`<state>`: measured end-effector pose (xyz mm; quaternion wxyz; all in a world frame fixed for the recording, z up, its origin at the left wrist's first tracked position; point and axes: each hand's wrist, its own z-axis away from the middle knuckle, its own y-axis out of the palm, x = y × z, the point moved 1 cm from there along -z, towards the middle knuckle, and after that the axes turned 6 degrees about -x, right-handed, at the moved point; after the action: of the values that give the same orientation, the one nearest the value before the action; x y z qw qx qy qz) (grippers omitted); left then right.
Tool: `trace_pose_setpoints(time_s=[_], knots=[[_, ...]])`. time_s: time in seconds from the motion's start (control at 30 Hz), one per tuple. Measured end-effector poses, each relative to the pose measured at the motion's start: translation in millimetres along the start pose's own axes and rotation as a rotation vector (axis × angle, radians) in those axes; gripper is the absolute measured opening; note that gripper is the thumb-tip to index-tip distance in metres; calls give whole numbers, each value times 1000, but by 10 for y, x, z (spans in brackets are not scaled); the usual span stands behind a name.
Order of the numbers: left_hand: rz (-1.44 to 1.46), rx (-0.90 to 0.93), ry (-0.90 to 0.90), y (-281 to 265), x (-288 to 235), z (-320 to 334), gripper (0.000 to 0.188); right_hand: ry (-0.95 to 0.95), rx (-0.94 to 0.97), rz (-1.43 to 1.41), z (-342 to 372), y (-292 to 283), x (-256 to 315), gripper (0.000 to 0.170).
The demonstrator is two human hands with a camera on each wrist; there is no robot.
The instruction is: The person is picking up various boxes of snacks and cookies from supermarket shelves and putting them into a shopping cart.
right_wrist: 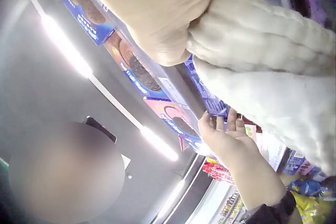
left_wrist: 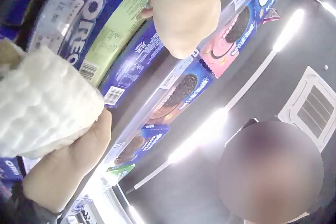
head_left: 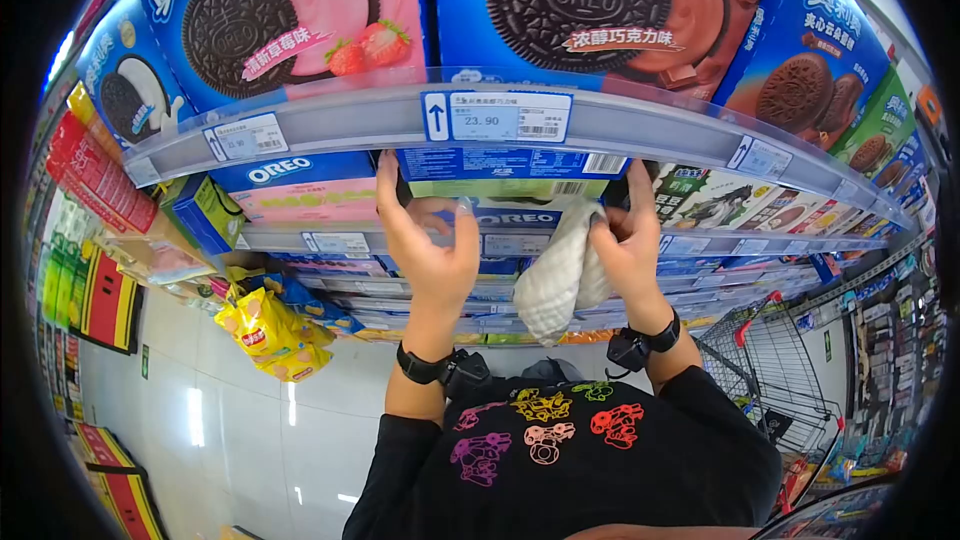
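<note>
Under the shelf's price rail, a blue Oreo box lies with its printed, barcoded side facing out, above a pale green Oreo box. My left hand is at the left end of these boxes, its index finger extended up beside the blue one and its thumb raised. At their right end is my right hand, which grips a white quilted cloth that hangs down in front of the lower boxes. In the left wrist view the cloth covers part of the right fingers.
Large Oreo boxes stand on the upper shelf behind a clear lip with price tags. More cartons fill the shelf at right. Yellow chip bags hang at lower left; a shopping cart stands at right.
</note>
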<state>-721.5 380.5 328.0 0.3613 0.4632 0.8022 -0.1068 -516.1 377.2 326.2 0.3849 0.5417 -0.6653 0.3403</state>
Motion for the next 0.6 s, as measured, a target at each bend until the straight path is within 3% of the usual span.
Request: trace_pose_setpoints(time_s=[0.13,0.23,0.37,0.4,0.6], knots=[[231,-3,38,-75,64,98,71,-150,-125,-113,31,116,35,70],[238,-10,223,-227,82,227,71,-164,-215,-159,215,121,15,66],[538,-211,-87,-151,-32,284,68,-283,-172,-67,391,154,-105,64],[566,-211,-202,-153,-42,301,67,-229,-143,-108,423,169,-72,64],[593,-316,-211,-170,-48,402,74,-258,-142,-103,599,158,-209,64]])
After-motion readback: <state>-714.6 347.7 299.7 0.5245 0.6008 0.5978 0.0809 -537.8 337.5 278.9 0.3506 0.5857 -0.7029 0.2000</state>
